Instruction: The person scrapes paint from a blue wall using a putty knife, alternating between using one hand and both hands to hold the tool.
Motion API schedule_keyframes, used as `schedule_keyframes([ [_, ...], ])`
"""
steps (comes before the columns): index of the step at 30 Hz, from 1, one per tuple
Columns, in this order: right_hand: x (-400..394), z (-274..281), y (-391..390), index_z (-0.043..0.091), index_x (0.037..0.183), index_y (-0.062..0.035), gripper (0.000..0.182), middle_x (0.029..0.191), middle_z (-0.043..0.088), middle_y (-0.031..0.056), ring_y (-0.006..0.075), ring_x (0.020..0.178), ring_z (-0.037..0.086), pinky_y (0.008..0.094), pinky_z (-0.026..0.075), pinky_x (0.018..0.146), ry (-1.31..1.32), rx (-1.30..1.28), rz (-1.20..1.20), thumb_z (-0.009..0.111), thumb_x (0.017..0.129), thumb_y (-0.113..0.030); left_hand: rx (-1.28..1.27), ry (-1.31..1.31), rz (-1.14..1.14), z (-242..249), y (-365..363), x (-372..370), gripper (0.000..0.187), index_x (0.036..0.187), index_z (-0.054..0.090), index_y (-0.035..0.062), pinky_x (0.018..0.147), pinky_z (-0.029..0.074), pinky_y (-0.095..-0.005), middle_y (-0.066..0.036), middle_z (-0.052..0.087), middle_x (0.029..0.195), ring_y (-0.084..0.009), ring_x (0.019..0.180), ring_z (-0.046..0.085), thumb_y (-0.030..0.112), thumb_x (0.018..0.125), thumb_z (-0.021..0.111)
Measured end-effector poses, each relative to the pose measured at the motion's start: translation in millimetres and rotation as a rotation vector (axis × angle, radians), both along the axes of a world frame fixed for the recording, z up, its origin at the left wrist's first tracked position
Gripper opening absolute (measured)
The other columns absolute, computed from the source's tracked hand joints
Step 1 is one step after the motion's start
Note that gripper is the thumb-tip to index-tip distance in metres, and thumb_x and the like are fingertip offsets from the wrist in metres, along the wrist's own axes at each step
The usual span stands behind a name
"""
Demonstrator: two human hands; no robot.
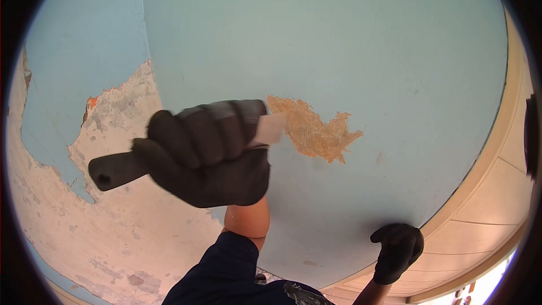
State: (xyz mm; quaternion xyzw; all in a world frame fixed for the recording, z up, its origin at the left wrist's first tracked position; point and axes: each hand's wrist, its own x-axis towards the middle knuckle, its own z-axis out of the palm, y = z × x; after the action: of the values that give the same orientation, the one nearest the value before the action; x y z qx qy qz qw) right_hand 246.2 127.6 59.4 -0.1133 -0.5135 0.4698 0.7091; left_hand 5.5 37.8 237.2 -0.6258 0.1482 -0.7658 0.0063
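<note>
My left hand (212, 155), in a dark glove, is raised in front of the wall with its fingers wrapped round a scraper (116, 170). The black handle, with a hole in its end, sticks out on the left. On the right side of the fist shows the pale blade (270, 129), its tip overlapping the edge of a bare tan patch (320, 130) in the blue-green paint. Low on the right, my gloved right hand (398, 251) is at the wall beside the cream border, thumb apart from slightly bent fingers and nothing visible in it.
The blue-green wall (339, 39) fills most of the view. To the left, a corner line meets another wall, where peeled paint leaves a large mottled whitish area (113, 237). A cream border (451, 209) and pale tiles (480, 237) curve along the right.
</note>
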Motion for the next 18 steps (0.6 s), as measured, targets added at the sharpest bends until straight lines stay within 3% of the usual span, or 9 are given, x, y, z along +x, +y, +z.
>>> schedule_keyframes([
  [3, -4, 1, -3, 0.047, 0.07, -0.0049, 0.028, 0.059, 0.048, 0.0088, 0.0257, 0.048, 0.052, 0.0363, 0.046, 0.045, -0.004, 0.014, -0.017, 0.046, 0.097, -0.011, -0.058, 0.008, -0.122, -2, 31, -10, 0.046, 0.067, 0.033, 0.0201, 0.05, 0.026, -0.026, 0.005, 0.027, 0.054, -0.0096, 0.047, 0.022, 0.042, 0.107, 0.028],
  [4, -5, 1, -3, 0.047, 0.069, -0.005, 0.028, 0.059, 0.048, 0.0087, 0.0255, 0.048, 0.052, 0.036, 0.046, 0.045, 0.007, 0.032, -0.028, 0.045, 0.097, -0.011, -0.169, 0.127, -0.102, -2, 34, -11, 0.044, 0.068, 0.034, 0.0205, 0.05, 0.026, -0.0274, 0.005, 0.028, 0.054, -0.0098, 0.047, 0.022, 0.042, 0.106, 0.028],
  [7, -3, 2, -4, 0.047, 0.07, -0.005, 0.026, 0.059, 0.049, 0.0091, 0.0257, 0.048, 0.053, 0.0354, 0.046, 0.045, 0.001, 0.026, -0.011, 0.045, 0.095, -0.01, -0.083, 0.158, 0.001, 2, 10, 0, 0.045, 0.068, 0.034, 0.02, 0.05, 0.026, -0.0293, 0.004, 0.028, 0.055, -0.01, 0.047, 0.022, 0.042, 0.107, 0.028],
  [9, -1, 3, -5, 0.047, 0.07, -0.005, 0.025, 0.059, 0.05, 0.0095, 0.0258, 0.049, 0.054, 0.0354, 0.046, 0.045, -0.005, 0.014, -0.009, 0.045, 0.095, -0.009, -0.005, 0.109, 0.047, 0, 7, -6, 0.046, 0.068, 0.034, 0.0195, 0.049, 0.028, -0.031, 0.004, 0.028, 0.055, -0.0102, 0.047, 0.023, 0.043, 0.107, 0.028],
  [12, -4, 4, -6, 0.048, 0.07, -0.0049, 0.025, 0.059, 0.051, 0.0102, 0.0263, 0.049, 0.055, 0.0357, 0.046, 0.046, -0.028, 0.027, -0.022, 0.044, 0.094, -0.008, -0.08, -0.118, -0.067, -6, 22, -9, 0.046, 0.07, 0.034, 0.0179, 0.047, 0.028, -0.0311, 0.004, 0.029, 0.054, -0.011, 0.046, 0.022, 0.043, 0.108, 0.029],
  [13, -3, 4, -6, 0.048, 0.07, -0.0048, 0.025, 0.059, 0.052, 0.0106, 0.0265, 0.049, 0.055, 0.036, 0.046, 0.047, -0.064, 0.049, -0.041, 0.044, 0.094, -0.008, -0.082, -0.082, -0.293, -8, 32, 6, 0.042, 0.071, 0.031, 0.0151, 0.046, 0.025, -0.033, 0.001, 0.025, 0.053, -0.0125, 0.045, 0.021, 0.033, 0.109, 0.033],
  [16, 1, 5, -5, 0.049, 0.073, -0.0042, 0.023, 0.062, 0.054, 0.011, 0.0267, 0.054, 0.057, 0.0359, 0.047, 0.05, -0.016, -0.043, 0.065, 0.047, 0.096, -0.01, -0.203, 0.136, 0.038, -41, 34, 36, 0.037, 0.074, 0.044, 0.0113, 0.047, 0.025, -0.0333, -0.001, 0.033, 0.055, -0.014, 0.051, 0.032, 0.031, 0.106, 0.044],
  [18, 2, 2, -5, 0.05, 0.076, -0.0036, 0.023, 0.064, 0.054, 0.0112, 0.0271, 0.057, 0.058, 0.036, 0.048, 0.053, 0.007, -0.014, 0.109, 0.048, 0.097, -0.012, -0.446, 0.21, 0.002, -86, 19, 57, 0.019, 0.081, 0.048, 0.0074, 0.05, 0.032, -0.0315, -0.004, 0.043, 0.065, -0.0152, 0.056, 0.042, 0.015, 0.099, 0.051],
])
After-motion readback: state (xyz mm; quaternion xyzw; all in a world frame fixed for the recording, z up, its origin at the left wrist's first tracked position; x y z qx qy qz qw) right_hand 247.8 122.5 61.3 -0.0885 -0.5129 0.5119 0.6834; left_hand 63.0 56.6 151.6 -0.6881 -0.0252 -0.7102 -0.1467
